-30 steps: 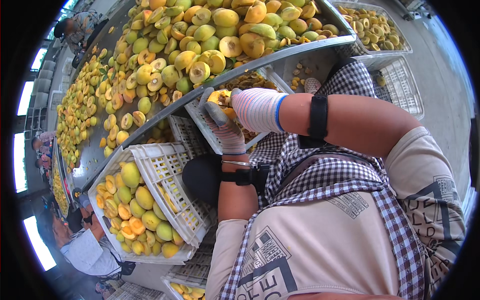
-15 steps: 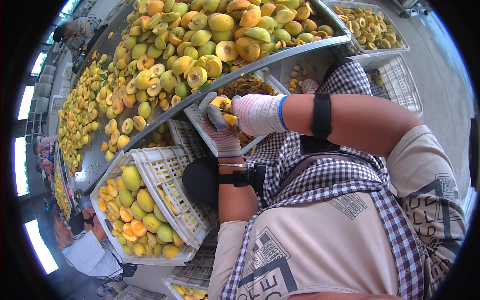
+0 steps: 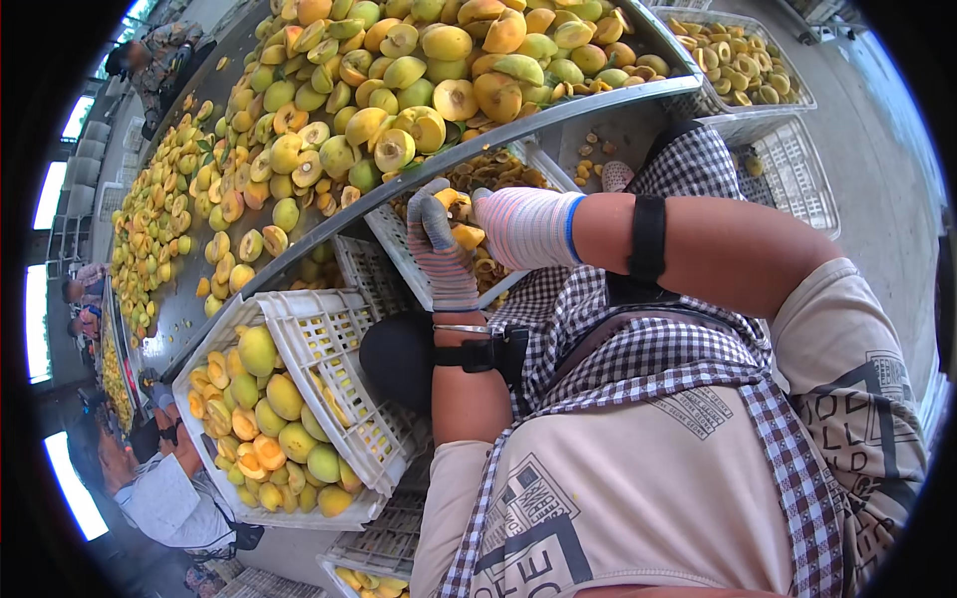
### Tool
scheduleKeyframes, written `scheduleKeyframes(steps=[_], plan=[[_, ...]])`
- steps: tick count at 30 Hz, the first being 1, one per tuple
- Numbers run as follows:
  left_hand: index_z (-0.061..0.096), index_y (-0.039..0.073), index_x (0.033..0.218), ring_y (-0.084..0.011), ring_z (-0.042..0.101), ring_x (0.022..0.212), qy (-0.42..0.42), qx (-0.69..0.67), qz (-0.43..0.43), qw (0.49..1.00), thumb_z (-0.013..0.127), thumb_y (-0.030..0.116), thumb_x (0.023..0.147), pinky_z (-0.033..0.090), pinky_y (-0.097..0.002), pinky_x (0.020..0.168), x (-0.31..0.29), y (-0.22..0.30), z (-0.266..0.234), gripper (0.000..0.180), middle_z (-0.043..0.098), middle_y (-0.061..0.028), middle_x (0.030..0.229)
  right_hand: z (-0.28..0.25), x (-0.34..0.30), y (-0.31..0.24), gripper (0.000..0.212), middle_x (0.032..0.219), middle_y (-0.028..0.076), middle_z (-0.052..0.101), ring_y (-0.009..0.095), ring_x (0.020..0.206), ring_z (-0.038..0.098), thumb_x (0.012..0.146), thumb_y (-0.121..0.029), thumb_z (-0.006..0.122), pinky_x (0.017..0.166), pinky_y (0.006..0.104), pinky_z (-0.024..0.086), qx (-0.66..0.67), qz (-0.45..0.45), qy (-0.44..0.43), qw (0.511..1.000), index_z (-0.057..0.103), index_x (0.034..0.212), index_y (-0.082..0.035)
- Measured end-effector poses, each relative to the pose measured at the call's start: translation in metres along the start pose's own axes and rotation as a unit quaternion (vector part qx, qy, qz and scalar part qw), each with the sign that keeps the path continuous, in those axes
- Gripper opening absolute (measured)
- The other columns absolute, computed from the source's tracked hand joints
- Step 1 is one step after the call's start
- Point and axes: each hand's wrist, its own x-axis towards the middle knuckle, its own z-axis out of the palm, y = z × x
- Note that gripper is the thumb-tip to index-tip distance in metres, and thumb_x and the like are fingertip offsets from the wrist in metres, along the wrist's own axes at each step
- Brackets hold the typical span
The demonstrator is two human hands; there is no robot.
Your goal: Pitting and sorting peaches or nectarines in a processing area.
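Working left to right across my view, I see at the far edge a co-worker in a pale top (image 3: 164, 498), bent over, and above them another person in patterned clothing (image 3: 164, 60). Next comes the long grey metal worktop (image 3: 179, 334), its raised rim running up to the right, heaped with yellow, green and orange fruit (image 3: 404, 72), some whole and some halved. Below that rim a white lattice-sided plastic crate (image 3: 364, 349) tilts toward the left, full of similar yellow-green fruit (image 3: 296, 439). Right of it, my left hand (image 3: 439, 244), in a striped knit glove with grey fingers, is curled around a yellow-orange piece of cut fruit (image 3: 467, 236), which sits between both hands just below the worktop's rim. My right hand (image 3: 518, 227), gloved the same way, meets the fruit from the other side with its fingers bent in; I cannot tell whether it grips the flesh or something small. Beneath them stands a white plastic tray-like crate (image 3: 394, 239) holding brownish-orange fruit scraps (image 3: 503, 167). Farther right, a white plastic crate of hollowed yellow-orange halves (image 3: 743, 65) stands just beyond another white lattice crate (image 3: 802, 174).
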Motion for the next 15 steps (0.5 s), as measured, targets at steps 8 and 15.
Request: scheduleKeyframes(steps=[8,15], plan=[[0.054,0.006,0.114,-0.0188,0.059,0.091,0.041,-0.072,-0.070,0.994,0.050,0.053,0.088,0.053,-0.0303,0.074,-0.003,0.023,0.013,0.054,0.058,-0.0087,0.105,0.005,-0.008,-0.001,0.037,0.079,0.016,0.065,0.029,0.081,0.066,0.081,-0.017,0.060,0.068,0.0370,0.053,0.153,0.054,0.156,0.974,0.052,0.112,0.003],[0.048,0.011,0.118,-0.0183,0.060,0.085,-0.026,-0.093,-0.190,0.977,0.049,0.056,0.087,0.054,-0.0293,0.061,-0.008,0.030,0.016,0.055,0.058,-0.0083,0.103,0.002,-0.047,0.031,0.044,0.083,0.022,0.064,0.033,0.081,0.065,0.082,-0.030,0.062,0.071,0.0385,0.052,0.316,0.092,0.350,0.877,0.052,0.102,0.008]])
